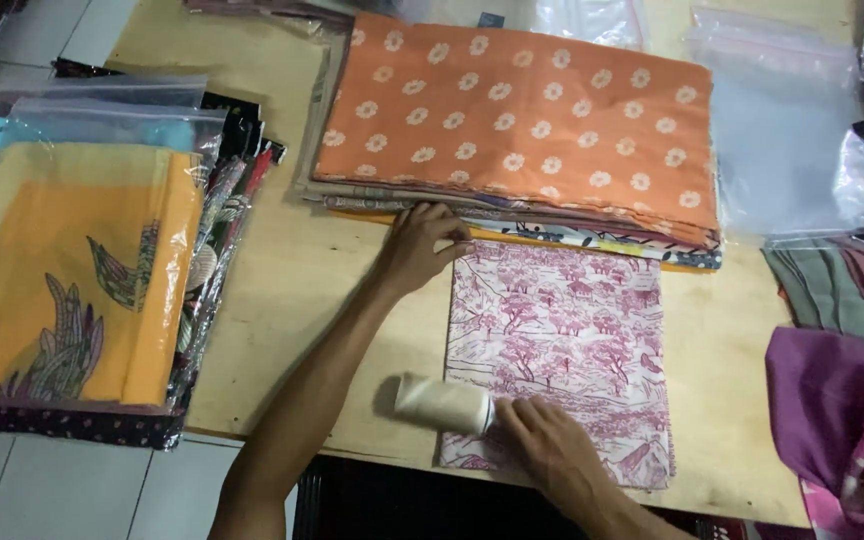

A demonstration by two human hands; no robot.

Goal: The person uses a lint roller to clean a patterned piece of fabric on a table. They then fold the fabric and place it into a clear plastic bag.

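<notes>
Left hand is pinning the pink printed cloth flat – fingers spread – while right hand is gripping a lint roller near the worktop's front edge

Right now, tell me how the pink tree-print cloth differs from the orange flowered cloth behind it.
The pink tree-print cloth lies alone on the table; the orange flowered cloth tops a stack of folded cloths. The pink one is white with pink trees, the orange one has white flowers. The pink one looks smaller. The left hand touches the pink one's top corner, and the right hand holds a white roller on it. Both are folded flat.
</notes>
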